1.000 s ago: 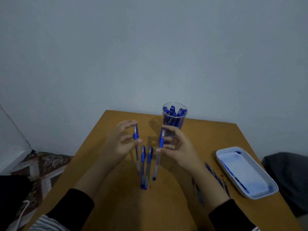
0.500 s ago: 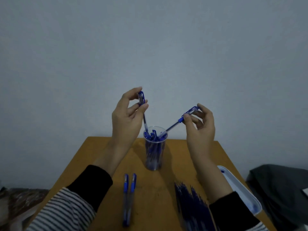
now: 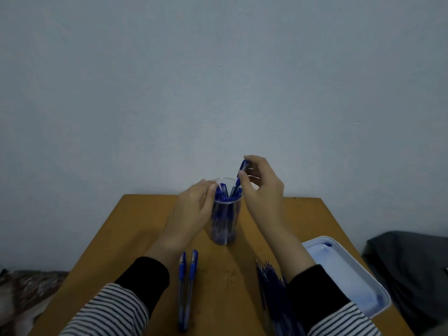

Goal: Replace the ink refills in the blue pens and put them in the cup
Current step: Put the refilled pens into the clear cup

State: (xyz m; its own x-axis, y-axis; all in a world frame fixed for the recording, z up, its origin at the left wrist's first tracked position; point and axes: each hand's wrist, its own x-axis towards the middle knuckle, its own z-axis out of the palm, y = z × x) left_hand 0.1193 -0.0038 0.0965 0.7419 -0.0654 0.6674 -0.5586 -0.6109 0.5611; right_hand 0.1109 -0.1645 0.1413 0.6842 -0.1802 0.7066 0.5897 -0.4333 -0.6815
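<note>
A clear cup (image 3: 224, 229) stands at the middle of the wooden table (image 3: 145, 226) and holds several blue pens. My right hand (image 3: 263, 190) pinches a blue pen (image 3: 242, 169) by its cap, tilted, with its lower end inside the cup. My left hand (image 3: 194, 209) is at the cup's left rim, its fingertips pinching the cap of another blue pen (image 3: 222, 188) that stands in the cup. Two more blue pens (image 3: 188, 284) lie side by side on the table in front of the cup.
A heap of ink refills (image 3: 272, 292) lies on the table under my right forearm. A white tray (image 3: 351, 275) sits at the table's right edge. Dark cloth (image 3: 412, 270) lies beyond it. A plain wall is right behind the table.
Both hands have come down toward the cup with their pens. The left pen now stands in the cup; the right pen is steeper and deeper in.
</note>
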